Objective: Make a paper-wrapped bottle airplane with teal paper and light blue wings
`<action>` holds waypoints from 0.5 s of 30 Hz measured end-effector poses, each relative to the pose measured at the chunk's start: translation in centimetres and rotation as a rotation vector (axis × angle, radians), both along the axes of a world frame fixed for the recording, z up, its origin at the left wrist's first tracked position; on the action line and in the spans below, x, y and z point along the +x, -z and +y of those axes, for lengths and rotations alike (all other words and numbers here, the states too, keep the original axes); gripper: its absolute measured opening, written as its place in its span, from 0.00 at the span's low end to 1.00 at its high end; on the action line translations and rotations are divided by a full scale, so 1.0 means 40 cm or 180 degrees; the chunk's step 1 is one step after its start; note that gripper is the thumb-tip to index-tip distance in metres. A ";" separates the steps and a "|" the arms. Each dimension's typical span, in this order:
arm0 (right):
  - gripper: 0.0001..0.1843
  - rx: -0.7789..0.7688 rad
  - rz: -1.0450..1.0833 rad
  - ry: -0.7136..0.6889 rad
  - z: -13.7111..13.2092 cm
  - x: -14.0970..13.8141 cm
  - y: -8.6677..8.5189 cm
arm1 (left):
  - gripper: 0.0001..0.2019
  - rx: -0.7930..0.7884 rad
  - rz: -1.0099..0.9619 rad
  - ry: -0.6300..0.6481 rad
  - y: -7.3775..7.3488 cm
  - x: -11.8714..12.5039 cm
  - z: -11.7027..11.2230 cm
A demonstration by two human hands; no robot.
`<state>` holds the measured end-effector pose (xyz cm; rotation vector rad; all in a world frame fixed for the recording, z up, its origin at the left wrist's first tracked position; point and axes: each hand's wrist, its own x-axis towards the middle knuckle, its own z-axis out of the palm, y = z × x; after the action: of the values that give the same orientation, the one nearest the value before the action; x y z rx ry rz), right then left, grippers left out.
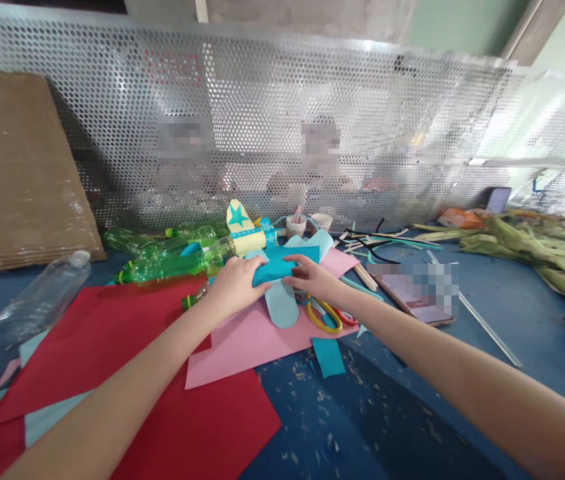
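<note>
Both my hands grip a bright blue paper-covered bottle (273,271), which lies crosswise above the pink paper. My left hand (239,285) closes round its left end, and my right hand (314,277) has thumb and fingers on the right end. Pale blue rounded paper pieces show around it; one light blue flap (282,305) sticks out toward me below. A bottle neck with a green cap (188,303) shows left of my left hand. Right below my right hand lies a yellow ring (325,317). A small blue paper piece (328,357) lies nearer to me.
Red paper sheets (127,333) and pink paper (257,340) cover the left and middle. Green plastic bottles (167,267) and a clear bottle (47,293) lie left. A phone (412,293), a glue stick (487,327) and corn husks (522,240) are right. A perforated metal panel (262,100) stands behind.
</note>
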<state>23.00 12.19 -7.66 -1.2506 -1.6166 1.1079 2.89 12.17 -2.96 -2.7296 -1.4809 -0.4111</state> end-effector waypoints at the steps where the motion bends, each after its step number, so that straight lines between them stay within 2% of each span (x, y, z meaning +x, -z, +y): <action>1: 0.19 0.0006 -0.0033 0.0039 0.001 -0.004 0.000 | 0.20 0.0013 -0.0002 -0.0011 0.001 0.001 -0.001; 6: 0.17 -0.0054 -0.0219 0.0234 0.011 -0.026 -0.005 | 0.17 0.0039 -0.0012 -0.0078 0.004 0.003 0.002; 15: 0.18 -0.0494 -0.0305 0.0342 0.011 -0.047 -0.029 | 0.17 0.0052 -0.0045 -0.0110 0.012 0.002 0.006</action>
<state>21.11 12.62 -6.51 -1.4942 -1.5372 1.1385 2.95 12.41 -3.42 -2.6900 -1.5188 -0.4405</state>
